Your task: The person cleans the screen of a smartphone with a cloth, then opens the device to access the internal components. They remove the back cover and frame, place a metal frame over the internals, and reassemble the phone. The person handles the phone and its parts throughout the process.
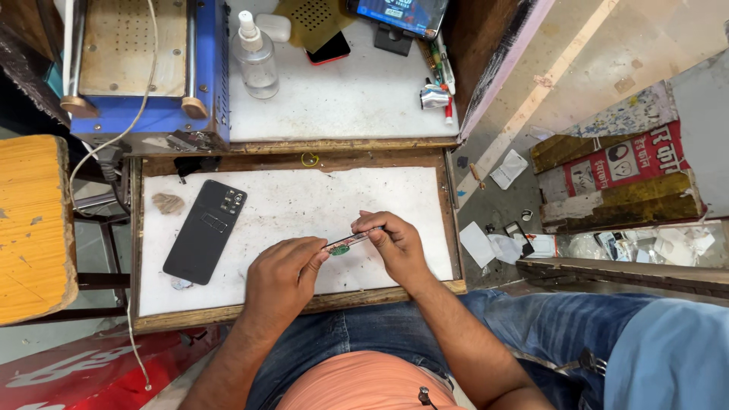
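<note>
Small, thin green circuit strip (341,246), held just above the white work board (304,205) near its front edge, between both hands. Left hand (282,275) pinching the near end of the strip with fingertips closed on it. Right hand (396,241) closed around a slim metal tool (363,235), probably tweezers, with the tip touching the strip.

Likely very light, thin and easy to bend or crack; safest to grip at the edges, not on the flat face with the tiny parts. Smooth too, so perhaps easy to let slip.

Black smartphone (205,231) lying back side up at the left of the board, well apart from the hands. Clear plastic pump bottle (255,57) standing on the upper shelf.

Hard to make out: exact shape of the strip, mostly covered by fingers. Tool tip too small to read. Blue machine (144,68) cut off at the top edge.
</note>
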`<state>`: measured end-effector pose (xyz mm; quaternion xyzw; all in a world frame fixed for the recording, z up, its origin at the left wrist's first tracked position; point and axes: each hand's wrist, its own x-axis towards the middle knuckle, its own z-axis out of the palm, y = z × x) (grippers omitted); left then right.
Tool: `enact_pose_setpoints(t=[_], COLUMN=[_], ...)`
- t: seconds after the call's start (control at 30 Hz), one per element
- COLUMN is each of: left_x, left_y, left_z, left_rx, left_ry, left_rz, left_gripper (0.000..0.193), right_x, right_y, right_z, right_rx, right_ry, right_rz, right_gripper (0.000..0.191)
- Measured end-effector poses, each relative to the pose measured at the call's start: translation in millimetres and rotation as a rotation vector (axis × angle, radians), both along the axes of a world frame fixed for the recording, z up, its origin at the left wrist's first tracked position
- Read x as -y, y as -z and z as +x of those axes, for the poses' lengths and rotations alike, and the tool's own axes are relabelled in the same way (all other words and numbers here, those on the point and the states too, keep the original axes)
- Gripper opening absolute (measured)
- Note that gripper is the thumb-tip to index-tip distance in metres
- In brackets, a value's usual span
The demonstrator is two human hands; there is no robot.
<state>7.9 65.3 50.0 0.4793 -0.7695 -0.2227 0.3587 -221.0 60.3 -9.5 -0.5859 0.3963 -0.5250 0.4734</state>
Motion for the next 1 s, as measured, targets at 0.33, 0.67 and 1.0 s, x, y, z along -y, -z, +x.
enact_pose_setpoints(t=[0.33,0.67,1.0], left_x=[23.9,4.7,13.9], left_y=[8.8,8.9,40.8], left_z=[4.2,99.7,157.7], left_rx=[0.145,-1.413,-1.843], left_ry=[-0.07,-0.218,-0.24], left_rz=[-0.302,0.368,0.264], left_gripper=[0.026,0.067,0.071], right_x=[10.7,-16.1,-23.4], right_y=[-0.5,-3.8,-14.1], right_z=[-1.6,-37.6,-38.0], right_rx=[-0.289,-0.61,-0.808], right_ry=[0.218,0.072,-0.039], right_rz=[-0.423,-0.289,-0.256], right_gripper=[0.022,0.021,0.021])
